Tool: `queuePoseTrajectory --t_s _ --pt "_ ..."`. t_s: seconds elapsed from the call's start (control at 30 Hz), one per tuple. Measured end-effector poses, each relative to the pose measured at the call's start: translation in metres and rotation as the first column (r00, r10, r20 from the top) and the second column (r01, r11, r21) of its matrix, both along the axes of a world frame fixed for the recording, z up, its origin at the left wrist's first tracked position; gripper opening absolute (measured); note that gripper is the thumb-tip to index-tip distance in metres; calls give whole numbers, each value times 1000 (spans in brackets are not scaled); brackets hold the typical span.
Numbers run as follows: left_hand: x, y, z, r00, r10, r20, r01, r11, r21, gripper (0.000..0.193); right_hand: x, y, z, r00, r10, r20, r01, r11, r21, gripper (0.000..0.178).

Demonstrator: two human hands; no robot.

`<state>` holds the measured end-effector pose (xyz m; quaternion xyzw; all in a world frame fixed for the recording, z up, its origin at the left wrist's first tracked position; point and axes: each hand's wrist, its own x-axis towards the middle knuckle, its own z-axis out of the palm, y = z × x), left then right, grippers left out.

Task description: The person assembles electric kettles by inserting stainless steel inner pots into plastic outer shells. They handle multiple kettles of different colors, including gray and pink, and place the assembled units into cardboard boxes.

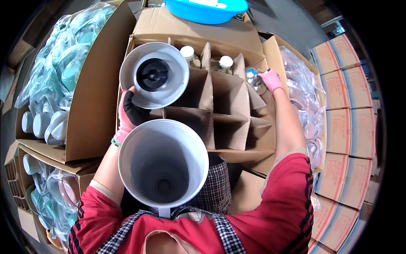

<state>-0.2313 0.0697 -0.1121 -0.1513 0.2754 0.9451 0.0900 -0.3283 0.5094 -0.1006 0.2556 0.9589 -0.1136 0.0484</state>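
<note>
My left hand [130, 111], in a pink glove with black fingers, grips the lower rim of a light-grey round cover [175, 86] with a black centre. Just below it stands a tall light-grey cylindrical container [148, 178], its open mouth facing up, close against my body. At the right, my right hand [270, 79] reaches into a divided cardboard box [230, 99]. Its pink-gloved fingers close around a shiny silver rounded vessel [253, 78] in a compartment; the vessel's lower part is hidden. Two white-capped bottles [226, 62] sit in the far compartments.
A blue basin [207, 12] sits beyond the box. Cartons with plastic-wrapped green and white parts [69, 63] stand at left, one below another. A carton of wrapped pale parts [302, 93] adjoins the right side, beside stacked closed cartons [338, 110].
</note>
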Motion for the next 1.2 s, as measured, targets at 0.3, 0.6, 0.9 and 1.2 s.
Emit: queuePoseTrajectory --t_s 0.3,0.6,0.9,1.2 --pt "6 -40 5 946 242 -215 -208 963 171 43 155 -35 238 816 192 -545 -187 980 66 57" --pt "38 -7 75 596 -127 -793 483 846 228 32 261 -114 169 637 -333 -696 -615 326 -718 32" --pt "3 -86 85 272 45 -961 1 999 48 22 209 -265 71 743 118 -658 -667 49 -744 53" --pt "99 -69 90 782 -56 -620 -123 962 -242 25 199 -257 55 644 -63 -762 -719 289 -632 68"
